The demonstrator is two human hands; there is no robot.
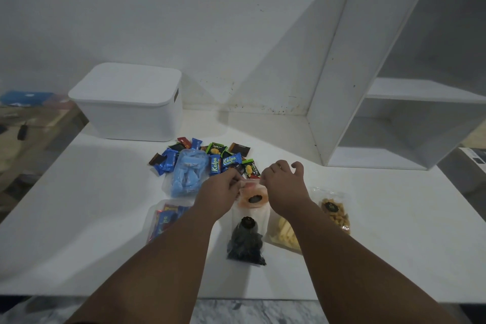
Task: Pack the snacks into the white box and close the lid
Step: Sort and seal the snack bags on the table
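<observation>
The white box stands at the back left of the table with its lid on. A heap of small wrapped snacks lies in front of it, beside a clear bag of blue snacks. My left hand and my right hand both pinch the top edge of a clear bag of orange snacks. Nearer to me lie a bag of dark snacks, a bag of red-and-blue wrappers, a bag of pale yellow sticks partly under my right forearm, and a bag of brown nuts.
A white open shelf unit lies tilted at the back right of the white table. A wall rises behind. A wooden surface with a blue object shows at the far left. The table's front edge runs under my forearms.
</observation>
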